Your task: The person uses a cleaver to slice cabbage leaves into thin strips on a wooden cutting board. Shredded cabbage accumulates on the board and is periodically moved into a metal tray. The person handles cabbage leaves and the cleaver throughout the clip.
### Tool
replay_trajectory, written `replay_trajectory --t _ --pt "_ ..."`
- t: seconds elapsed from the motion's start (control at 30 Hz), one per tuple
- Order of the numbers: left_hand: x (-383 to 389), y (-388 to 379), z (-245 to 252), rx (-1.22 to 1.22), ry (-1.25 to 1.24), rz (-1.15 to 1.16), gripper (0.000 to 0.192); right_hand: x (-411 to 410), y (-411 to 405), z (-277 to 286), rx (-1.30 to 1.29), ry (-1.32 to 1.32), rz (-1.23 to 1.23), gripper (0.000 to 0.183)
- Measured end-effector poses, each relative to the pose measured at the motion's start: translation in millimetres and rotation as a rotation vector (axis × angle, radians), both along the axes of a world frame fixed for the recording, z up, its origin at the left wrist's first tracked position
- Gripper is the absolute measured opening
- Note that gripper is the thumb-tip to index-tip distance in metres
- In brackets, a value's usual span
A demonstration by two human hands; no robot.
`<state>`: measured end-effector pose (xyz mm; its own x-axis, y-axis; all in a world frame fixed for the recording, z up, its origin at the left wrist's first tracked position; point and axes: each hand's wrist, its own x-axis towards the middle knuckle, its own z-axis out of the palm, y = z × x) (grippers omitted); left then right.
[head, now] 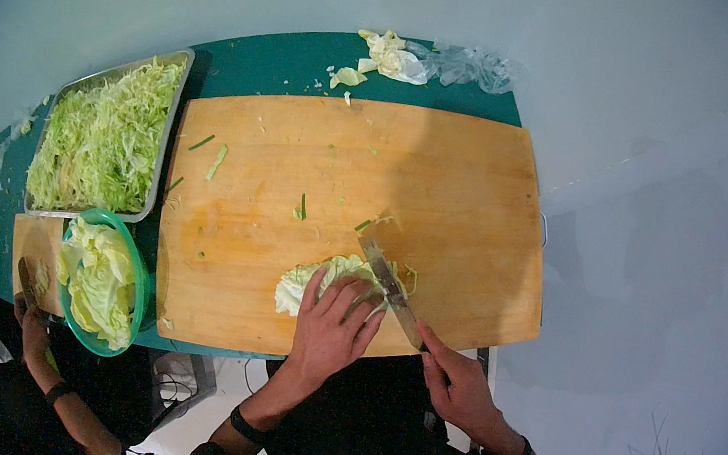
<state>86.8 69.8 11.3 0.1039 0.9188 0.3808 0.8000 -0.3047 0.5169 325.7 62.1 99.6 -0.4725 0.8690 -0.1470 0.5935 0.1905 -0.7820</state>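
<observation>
Near the front edge of a large wooden cutting board (454, 191), my left hand (337, 319) presses down on pale green cabbage leaves (292, 289) with its fingers spread. My right hand (459, 383) grips the handle of a kitchen knife (396, 297). The blade lies at a slant across the right end of the leaves, close to my left fingertips. A few thin cabbage shreds (411, 277) lie just right of the blade. Small green and pale scraps are scattered over the board.
Left of the board stand a metal tray (180, 87) heaped with shredded cabbage and a green plastic basket (139, 314) of whole leaves. Leaf scraps (390, 55) and a clear plastic bag (476, 68) lie behind. A co-worker's hand (32, 319) holds a knife over a smaller board (24, 233).
</observation>
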Motion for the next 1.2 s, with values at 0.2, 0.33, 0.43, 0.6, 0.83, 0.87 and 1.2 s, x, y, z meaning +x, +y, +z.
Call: replay_trajectory --t 0.2,0.33,0.43,0.6,0.83,0.87,1.2 --pt "-0.6 0.2 1.2 -0.011 0.001 -0.007 0.022 -19.4 25.8 -3.2 0.242 0.000 0.080 0.057" --pt "0.2 0.9 1.4 0.019 -0.010 -0.002 0.022 -41.0 46.9 -10.4 0.041 -0.061 0.040 0.058" --pt "-1.4 0.3 2.1 0.019 0.001 -0.005 0.023 -66.3 72.8 -26.3 0.074 -0.028 0.045 0.059" --pt "-1.4 1.2 3.1 0.035 0.021 0.009 0.027 -87.0 95.0 -38.3 0.337 0.185 -0.004 0.054" --pt "0.2 -4.2 4.8 0.052 0.066 0.062 0.029 -28.7 39.4 -0.3 0.040 0.103 -0.113 0.054" --pt "0.0 -4.0 4.3 0.048 0.064 0.063 0.029 -22.3 30.8 2.3 0.007 0.089 -0.115 0.053" --pt "0.6 -3.6 -1.7 0.042 0.026 0.051 0.026 0.1 -8.8 -5.1 -0.126 0.026 -0.053 0.054"
